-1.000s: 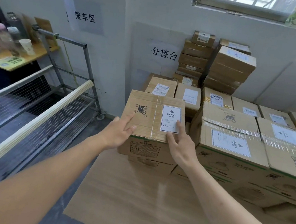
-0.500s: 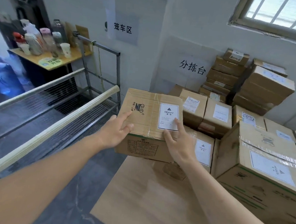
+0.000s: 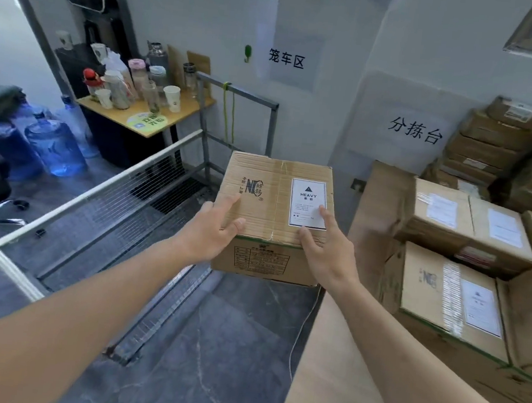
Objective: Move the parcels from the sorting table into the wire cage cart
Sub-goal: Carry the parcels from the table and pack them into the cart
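Both hands, left [image 3: 211, 233] and right [image 3: 326, 249], grip a "HEAVY"-labelled box [image 3: 274, 202] with fingers spread across its top, holding it in the air beyond the tabletop's [image 3: 333, 370] left edge, beside the cart [image 3: 102, 205].

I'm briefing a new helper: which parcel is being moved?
Left of the sorting table, beside the wire cage cart, one box is off the stacks. It alone is held by the left hand and right hand, with a white HEAVY label on top.

Held parcel [image 3: 273, 215] at centre; wire cage cart [image 3: 120, 219] at 9 o'clock; sorting table [image 3: 339, 371] with stacked parcels [image 3: 467, 253] at 3 o'clock.
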A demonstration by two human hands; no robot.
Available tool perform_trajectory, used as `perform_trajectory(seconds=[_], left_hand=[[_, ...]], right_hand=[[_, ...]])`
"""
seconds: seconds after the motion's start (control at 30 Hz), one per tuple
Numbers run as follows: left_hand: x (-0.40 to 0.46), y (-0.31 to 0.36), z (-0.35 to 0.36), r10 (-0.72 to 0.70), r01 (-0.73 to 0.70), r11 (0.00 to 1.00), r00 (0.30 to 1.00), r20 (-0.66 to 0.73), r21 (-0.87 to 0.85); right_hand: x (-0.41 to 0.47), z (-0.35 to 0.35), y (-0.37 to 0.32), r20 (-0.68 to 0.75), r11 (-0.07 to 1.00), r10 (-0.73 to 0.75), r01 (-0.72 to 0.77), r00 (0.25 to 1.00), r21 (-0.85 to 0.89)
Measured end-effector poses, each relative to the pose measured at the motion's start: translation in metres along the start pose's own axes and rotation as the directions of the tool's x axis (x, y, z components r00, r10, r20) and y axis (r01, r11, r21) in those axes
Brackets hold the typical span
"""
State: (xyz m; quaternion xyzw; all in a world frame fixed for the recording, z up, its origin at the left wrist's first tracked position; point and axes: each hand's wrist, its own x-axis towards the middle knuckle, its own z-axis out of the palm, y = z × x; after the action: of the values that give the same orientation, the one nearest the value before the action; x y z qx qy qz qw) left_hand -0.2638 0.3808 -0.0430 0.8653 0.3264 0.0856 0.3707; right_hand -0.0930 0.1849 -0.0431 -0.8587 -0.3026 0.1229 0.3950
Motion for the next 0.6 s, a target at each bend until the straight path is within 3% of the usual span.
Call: perform_trajectory(seconds=[0.27, 0.6], left_hand=[[0.047, -0.069, -0.052, -0.074, 0.074, 0.997, 0.997, -0.013, 0.000], [0.174, -0.128, -0.078, -0.190, 0.190, 0.982, 0.982, -0.022, 0.017]], right_hand=[[0.060, 0.077, -0.048, 0.088, 1.000, -0.004, 0.003, 0.996, 0.004], [0.207, 0.157, -0.058, 0.213, 1.000, 0.018, -0.017, 0.977, -0.007]])
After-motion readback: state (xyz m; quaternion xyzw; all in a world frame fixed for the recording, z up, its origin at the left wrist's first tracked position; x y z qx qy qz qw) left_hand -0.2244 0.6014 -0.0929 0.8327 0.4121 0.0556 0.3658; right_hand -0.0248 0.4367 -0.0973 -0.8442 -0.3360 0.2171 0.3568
